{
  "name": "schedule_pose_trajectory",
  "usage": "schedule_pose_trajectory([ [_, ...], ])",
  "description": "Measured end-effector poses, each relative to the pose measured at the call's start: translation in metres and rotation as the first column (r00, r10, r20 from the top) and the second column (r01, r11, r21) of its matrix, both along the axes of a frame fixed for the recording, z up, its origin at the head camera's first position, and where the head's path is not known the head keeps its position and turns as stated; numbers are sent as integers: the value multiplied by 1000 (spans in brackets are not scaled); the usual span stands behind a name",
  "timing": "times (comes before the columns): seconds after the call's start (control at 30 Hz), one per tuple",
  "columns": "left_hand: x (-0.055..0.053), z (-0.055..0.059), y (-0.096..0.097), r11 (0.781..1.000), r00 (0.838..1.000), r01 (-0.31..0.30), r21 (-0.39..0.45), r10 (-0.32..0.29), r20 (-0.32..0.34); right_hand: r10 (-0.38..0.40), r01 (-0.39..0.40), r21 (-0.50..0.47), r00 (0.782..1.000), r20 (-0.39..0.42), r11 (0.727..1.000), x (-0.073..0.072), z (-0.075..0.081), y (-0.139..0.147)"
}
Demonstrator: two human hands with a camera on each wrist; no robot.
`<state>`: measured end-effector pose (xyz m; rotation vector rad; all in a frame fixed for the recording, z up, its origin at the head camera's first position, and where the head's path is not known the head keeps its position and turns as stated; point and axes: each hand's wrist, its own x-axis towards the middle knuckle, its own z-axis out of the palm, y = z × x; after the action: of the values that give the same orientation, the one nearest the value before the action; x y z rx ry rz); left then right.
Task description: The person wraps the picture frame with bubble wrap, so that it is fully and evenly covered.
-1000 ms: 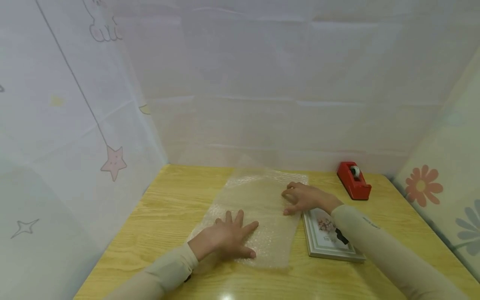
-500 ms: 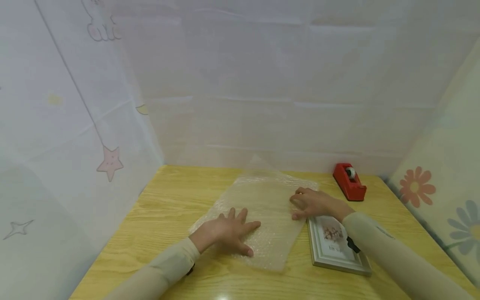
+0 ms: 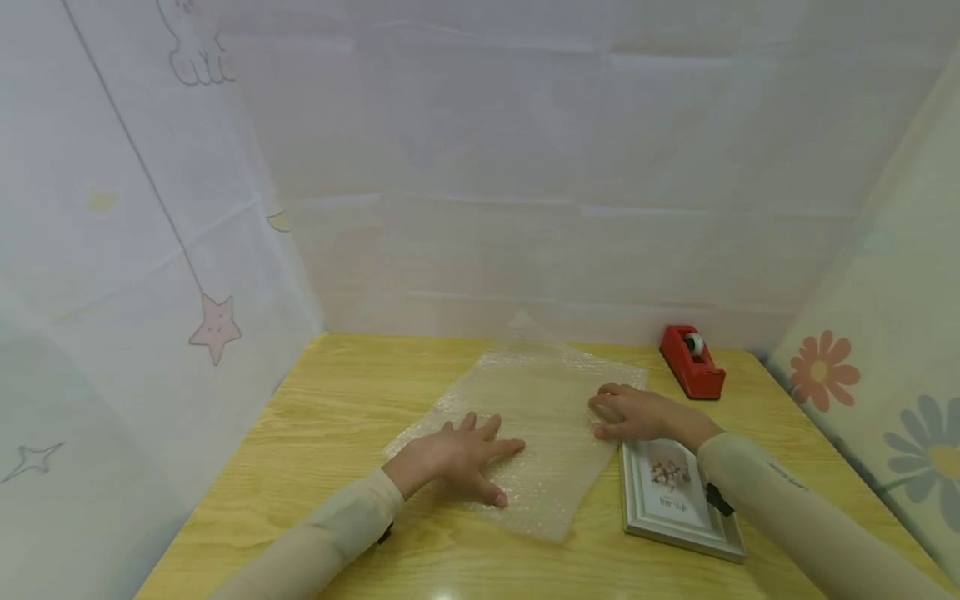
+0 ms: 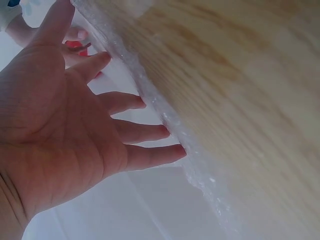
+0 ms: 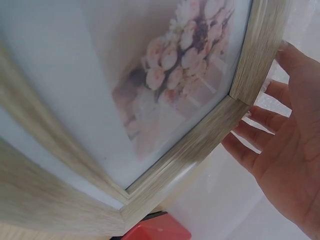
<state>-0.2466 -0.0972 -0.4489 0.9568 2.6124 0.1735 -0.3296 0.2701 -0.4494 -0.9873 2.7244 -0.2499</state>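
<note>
A sheet of clear bubble wrap point(image 3: 540, 400) lies on the table, turned so that one corner points to the back wall. My left hand point(image 3: 461, 458) rests on its near left part, fingers spread; in the left wrist view the fingertips of the left hand point(image 4: 75, 120) touch the wrap's edge. On the right side of the sheet, the fingertips of my right hand point(image 3: 637, 412) press down, slightly bent. Just under the right wrist sits a pale picture frame point(image 3: 675, 500) with a flower print. The right wrist view shows this frame point(image 5: 190, 140) close up, beside the right hand point(image 5: 290, 145).
A red tape dispenser point(image 3: 692, 362) with a roll of tape stands at the back right of the wooden table point(image 3: 315, 433). Printed cloth walls point(image 3: 480, 167) enclose the table at the back and on both sides.
The bubble wrap has turned clockwise, its right side shifting right along with my right hand. The picture frame has slid right and nearer to me. My left hand has hardly moved.
</note>
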Motion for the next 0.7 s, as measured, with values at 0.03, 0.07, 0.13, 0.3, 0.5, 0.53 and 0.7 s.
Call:
schedule_pose_trajectory([
  [0.03,-1,-1,1,1000,1000,3,-4,-3,-4,2,-2,-6,1000,-1,1000,1,0,0],
  [0.07,-2,-1,1,1000,1000,7,-7,-7,-6,3,-3,-13,1000,-1,1000,3,1,1],
  [0.13,-4,-2,3,1000,1000,17,-15,-18,-10,1,-1,-22,1000,3,1000,6,2,2],
  [0.3,-9,-2,7,999,999,38,-12,-39,-10,-10,10,-24,1000,18,1000,13,2,6],
  [0.5,-11,-1,9,999,999,43,-10,-43,-16,-3,4,-34,1000,14,999,18,2,9],
  [0.53,-11,-1,10,999,999,44,-12,-45,-21,1,-1,-40,1000,6,999,19,2,10],
  [0.7,-9,3,13,996,995,94,-4,-95,-34,13,-20,-86,997,-79,996,27,3,21],
])
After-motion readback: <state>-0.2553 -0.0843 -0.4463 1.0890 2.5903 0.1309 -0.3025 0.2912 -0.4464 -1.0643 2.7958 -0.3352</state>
